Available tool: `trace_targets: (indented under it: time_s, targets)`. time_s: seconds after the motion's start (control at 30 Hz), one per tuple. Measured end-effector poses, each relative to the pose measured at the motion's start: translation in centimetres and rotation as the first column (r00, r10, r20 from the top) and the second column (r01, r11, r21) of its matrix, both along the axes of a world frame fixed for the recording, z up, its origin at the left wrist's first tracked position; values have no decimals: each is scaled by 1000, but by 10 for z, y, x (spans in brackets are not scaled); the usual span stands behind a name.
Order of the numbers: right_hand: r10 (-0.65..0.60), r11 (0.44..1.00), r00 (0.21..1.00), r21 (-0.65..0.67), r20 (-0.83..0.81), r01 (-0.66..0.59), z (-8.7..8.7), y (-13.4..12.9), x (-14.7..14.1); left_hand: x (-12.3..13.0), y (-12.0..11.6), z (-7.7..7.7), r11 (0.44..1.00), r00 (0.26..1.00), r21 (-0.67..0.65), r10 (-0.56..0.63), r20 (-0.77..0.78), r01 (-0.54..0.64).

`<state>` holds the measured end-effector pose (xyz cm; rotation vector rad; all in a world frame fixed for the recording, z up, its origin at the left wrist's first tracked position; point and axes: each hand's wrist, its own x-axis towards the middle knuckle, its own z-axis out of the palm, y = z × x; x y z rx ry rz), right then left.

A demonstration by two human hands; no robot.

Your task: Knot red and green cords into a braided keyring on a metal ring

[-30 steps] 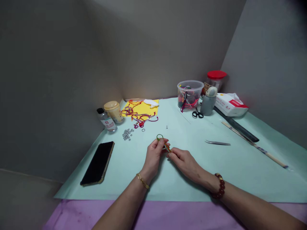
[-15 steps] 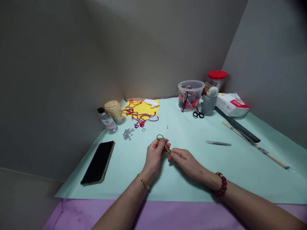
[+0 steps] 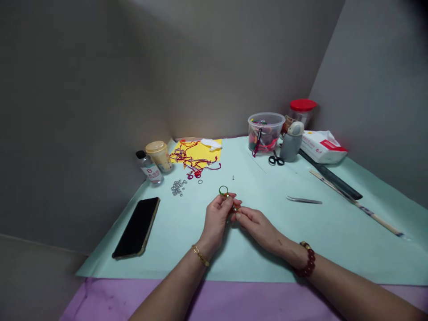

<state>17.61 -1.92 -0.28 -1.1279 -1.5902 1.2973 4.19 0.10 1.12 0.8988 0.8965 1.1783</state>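
Between my hands is a small cord piece with a green ring-shaped loop (image 3: pixel 223 191) at its far end and an orange-green strip with shiny bits running toward the right. My left hand (image 3: pixel 218 215) pinches it just below the loop, thumb on top. The fingertips of my right hand (image 3: pixel 251 219) are closed on its lower right end. Both hands are raised over the pale green sheet (image 3: pixel 267 263), and fingers cover much of the strip. Beyond them lie a small metal ring (image 3: pixel 200 182) and a tiny metal pin-like piece (image 3: pixel 233 178).
Left: phone (image 3: pixel 137 227), metal rings or nuts (image 3: pixel 178 187), bottle (image 3: pixel 151 169), yellow-lidded cup (image 3: pixel 159 156). Behind: red cords (image 3: pixel 197 165) on yellow paper (image 3: pixel 214 152). Right: tweezers (image 3: pixel 305 200), scissors (image 3: pixel 277 159), clear tub (image 3: pixel 266 120), grey bottle (image 3: pixel 291 145), tissue pack (image 3: pixel 323 151), long sticks (image 3: pixel 371 211).
The green loop stands slightly higher and shows more openly. My left thumb has slid a little down and right along the strip; my right fingers have shifted slightly.
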Motion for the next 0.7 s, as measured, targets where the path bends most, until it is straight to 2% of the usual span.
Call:
trace_targets:
  time_s: [0.17, 0.43, 0.63, 0.7]
  targets:
    - [35, 998, 999, 54, 42, -38, 1, -1, 0, 0, 0, 0, 1000, 1000, -1, 6, -23, -6]
    - [-2, 998, 1000, 62, 29, 0, 0, -2, -1, -2, 2, 1, 999, 999, -29, -21, -27, 20]
    - [-40, 999, 997, -16, 60, 41, 1, -4, -2, -9, 9, 3, 989, 990, 52, 139, -37, -137]
    - [-62, 997, 997, -49, 55, 65, 2, -4, -2, -9, 10, 3, 986, 986, 58, 158, -61, -155]
